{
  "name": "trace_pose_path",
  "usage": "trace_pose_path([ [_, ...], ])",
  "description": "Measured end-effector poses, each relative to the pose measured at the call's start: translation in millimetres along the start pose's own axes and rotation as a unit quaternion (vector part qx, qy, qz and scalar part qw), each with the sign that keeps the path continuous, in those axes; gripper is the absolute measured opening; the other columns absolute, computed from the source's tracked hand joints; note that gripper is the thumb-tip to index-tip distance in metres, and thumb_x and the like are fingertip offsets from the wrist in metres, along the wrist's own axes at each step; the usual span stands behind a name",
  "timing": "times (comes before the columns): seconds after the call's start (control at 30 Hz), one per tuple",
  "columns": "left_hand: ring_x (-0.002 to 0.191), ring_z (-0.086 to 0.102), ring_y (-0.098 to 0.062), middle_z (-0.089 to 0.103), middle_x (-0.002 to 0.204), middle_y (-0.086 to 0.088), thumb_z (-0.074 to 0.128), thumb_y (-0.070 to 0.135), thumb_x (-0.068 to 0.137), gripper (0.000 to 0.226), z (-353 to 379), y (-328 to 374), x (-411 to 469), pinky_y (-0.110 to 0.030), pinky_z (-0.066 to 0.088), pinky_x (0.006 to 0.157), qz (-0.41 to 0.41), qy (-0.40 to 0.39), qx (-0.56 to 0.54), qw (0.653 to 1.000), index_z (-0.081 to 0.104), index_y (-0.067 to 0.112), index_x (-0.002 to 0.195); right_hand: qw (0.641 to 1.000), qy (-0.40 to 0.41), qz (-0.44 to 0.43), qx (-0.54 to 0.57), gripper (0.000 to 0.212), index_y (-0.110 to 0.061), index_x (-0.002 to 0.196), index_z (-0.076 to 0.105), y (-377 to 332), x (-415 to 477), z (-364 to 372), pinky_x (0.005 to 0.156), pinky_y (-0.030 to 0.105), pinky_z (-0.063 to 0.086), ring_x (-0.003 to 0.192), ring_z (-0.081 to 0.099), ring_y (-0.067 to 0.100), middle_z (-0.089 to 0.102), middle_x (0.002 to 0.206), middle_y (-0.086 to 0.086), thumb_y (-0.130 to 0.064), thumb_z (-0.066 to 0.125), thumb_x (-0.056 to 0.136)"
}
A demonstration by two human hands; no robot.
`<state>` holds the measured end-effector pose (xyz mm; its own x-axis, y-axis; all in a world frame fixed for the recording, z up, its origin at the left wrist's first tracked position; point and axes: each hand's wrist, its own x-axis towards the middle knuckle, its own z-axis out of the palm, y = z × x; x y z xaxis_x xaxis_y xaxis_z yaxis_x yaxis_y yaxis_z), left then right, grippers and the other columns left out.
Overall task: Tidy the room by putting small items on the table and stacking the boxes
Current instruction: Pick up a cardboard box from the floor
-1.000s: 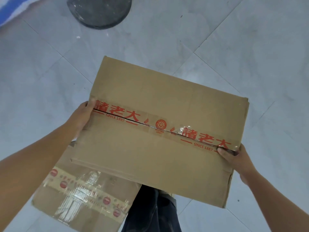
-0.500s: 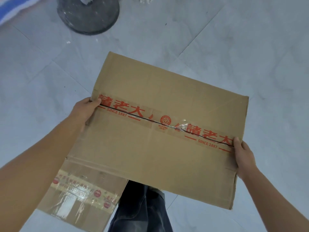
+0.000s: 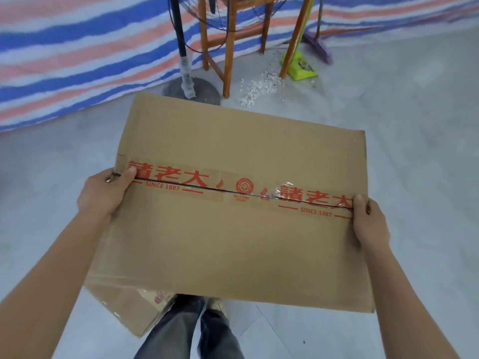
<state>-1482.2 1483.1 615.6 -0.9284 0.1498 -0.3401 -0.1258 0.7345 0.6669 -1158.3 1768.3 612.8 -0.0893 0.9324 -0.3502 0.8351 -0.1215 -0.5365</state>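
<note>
We grip the cardboard box [image 3: 233,234] | left hand [image 3: 103,195], right hand [image 3: 369,224] curled over opposite edges | tape between thumbs reads "SINCE 1887"

Grey tiled floor [image 3: 414,125], striped blue-red-white tarp [image 3: 77,47] behind, wooden chair legs [image 3: 229,47], round stand base [image 3: 204,94], green dustpan [image 3: 302,67].

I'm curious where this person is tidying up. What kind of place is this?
Probably a storeroom or workroom being cleaned: a striped tarp runs along the back, a green dustpan stands near white scraps on the grey floor, and a cardboard box is held up.
</note>
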Motion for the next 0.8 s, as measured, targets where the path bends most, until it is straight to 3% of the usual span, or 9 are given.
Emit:
trace_pose_path([
  [0.2,0.108,0.056,-0.040,0.062,0.117,-0.020,0.055,0.053,0.088,0.051,-108.4,-39.0,-49.2,-0.048,0.042,0.100,-0.064,0.092,-0.023,0.993,0.064,0.009,0.110,0.989,-0.058,-0.128,-0.038,0.049,-0.013,0.128,0.047,-73.1,-47.8,6.3,0.095,0.037,0.034,0.118,0.049,0.031,0.054,0.129,0.009,-0.046,0.025,0.099],
  [0.4,0.111,0.052,-0.040,0.056,0.124,-0.024,0.051,0.043,0.093,0.052,-231.8,-128.9,-131.9,-0.041,0.039,0.095,-0.175,0.193,-0.058,0.964,0.058,0.001,0.122,0.939,-0.178,-0.271,-0.111,0.053,-0.007,0.125,0.048,-161.4,-141.3,69.2,0.092,0.037,0.035,0.118,0.049,0.033,0.052,0.130,0.015,-0.046,0.024,0.099],
  [0.57,0.084,0.053,-0.031,0.056,0.093,-0.016,0.052,0.045,0.092,0.043,-310.2,-249.7,-238.7,-0.039,0.044,0.086,-0.295,0.305,-0.127,0.897,0.064,0.004,0.099,0.866,-0.280,-0.376,-0.172,0.057,-0.008,0.133,0.044,-203.1,-279.2,144.8,0.096,0.040,0.036,0.121,0.047,0.034,0.049,0.135,0.015,-0.048,0.022,0.098],
  [0.8,0.093,0.053,-0.032,0.053,0.095,-0.013,0.052,0.047,0.090,0.038,-397.7,-407.6,-402.9,-0.039,0.041,0.094,-0.400,0.426,-0.222,0.780,0.056,0.012,0.079,0.757,-0.356,-0.506,-0.209,0.060,-0.013,0.134,0.045,-205.5,-514.7,228.2,0.095,0.040,0.040,0.115,0.051,0.031,0.054,0.130,0.009,-0.055,0.023,0.096],
])
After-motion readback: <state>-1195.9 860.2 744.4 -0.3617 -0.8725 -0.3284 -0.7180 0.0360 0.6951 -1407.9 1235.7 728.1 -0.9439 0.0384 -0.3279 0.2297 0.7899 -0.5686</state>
